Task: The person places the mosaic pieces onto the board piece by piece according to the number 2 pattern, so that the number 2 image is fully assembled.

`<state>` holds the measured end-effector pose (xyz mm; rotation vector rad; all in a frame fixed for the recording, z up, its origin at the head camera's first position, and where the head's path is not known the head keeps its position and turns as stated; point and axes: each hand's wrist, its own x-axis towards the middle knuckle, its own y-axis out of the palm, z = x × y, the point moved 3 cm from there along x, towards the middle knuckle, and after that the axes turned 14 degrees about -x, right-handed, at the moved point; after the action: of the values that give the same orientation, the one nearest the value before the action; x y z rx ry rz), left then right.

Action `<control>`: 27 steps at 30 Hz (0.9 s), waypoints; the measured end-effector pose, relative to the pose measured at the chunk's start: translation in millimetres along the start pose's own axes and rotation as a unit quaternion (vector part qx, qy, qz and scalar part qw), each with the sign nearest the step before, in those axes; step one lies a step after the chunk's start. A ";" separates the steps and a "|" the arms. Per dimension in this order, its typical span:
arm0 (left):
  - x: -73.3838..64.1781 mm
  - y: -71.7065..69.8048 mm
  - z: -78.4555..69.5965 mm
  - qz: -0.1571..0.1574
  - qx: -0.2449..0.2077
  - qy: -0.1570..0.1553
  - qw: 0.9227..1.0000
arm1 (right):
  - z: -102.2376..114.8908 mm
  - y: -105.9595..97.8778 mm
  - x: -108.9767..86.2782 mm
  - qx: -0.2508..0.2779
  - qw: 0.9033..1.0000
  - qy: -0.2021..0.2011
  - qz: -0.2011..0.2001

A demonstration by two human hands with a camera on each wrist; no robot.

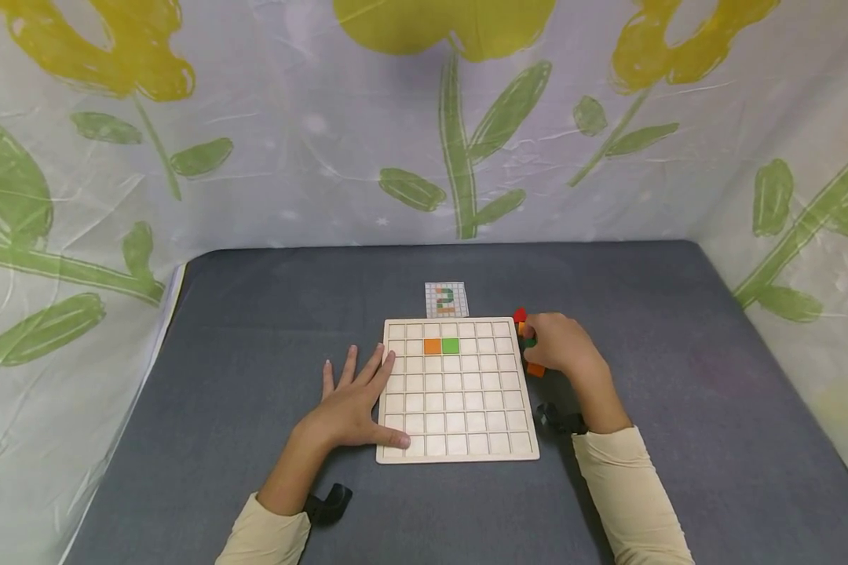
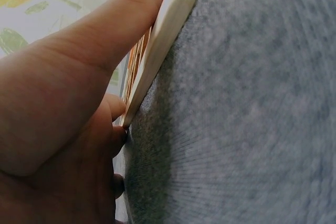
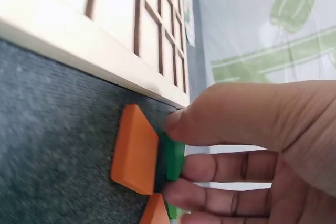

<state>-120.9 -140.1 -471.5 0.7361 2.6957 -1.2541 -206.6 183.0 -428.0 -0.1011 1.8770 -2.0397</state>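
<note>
A light wooden grid board [image 1: 462, 402] lies on the table, with an orange tile [image 1: 433, 346] and a light green tile [image 1: 450, 346] side by side in its second row. My left hand [image 1: 349, 412] rests at the board's left edge, fingers spread and thumb over the lower left corner. Past the board's upper right edge, my right hand [image 1: 564, 345] pinches a dark green tile [image 3: 174, 157] between thumb and fingertips. Close by it on the cloth stands an orange tile [image 3: 135, 150], and a red tile [image 1: 520, 315] lies farther back. The hand partly covers this small group.
Behind the board lies a small pattern card [image 1: 446, 300] showing a coloured figure on a grid. Dark grey cloth [image 1: 268, 314] covers the table. A pale curtain [image 1: 290, 141] with painted flowers hangs around the back and sides. Each wrist wears a black strap mount [image 1: 329, 504].
</note>
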 end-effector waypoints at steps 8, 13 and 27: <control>-2.7 0.7 -1.1 -0.003 -0.006 0.003 1.000 | 6.9 -5.7 -1.9 0.041 0.996 -0.059 -0.055; -3.2 2.0 -0.8 -0.004 -0.013 0.009 1.000 | 16.3 -6.3 -0.5 0.062 0.992 -0.092 -0.056; 0.3 1.6 0.0 -0.002 0.002 0.004 1.000 | 35.4 -4.2 8.5 0.076 0.988 -0.129 -0.039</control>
<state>-120.5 -139.2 -472.7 0.7386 2.7020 -1.2599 -204.9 147.0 -421.6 -0.3846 1.5777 -2.0988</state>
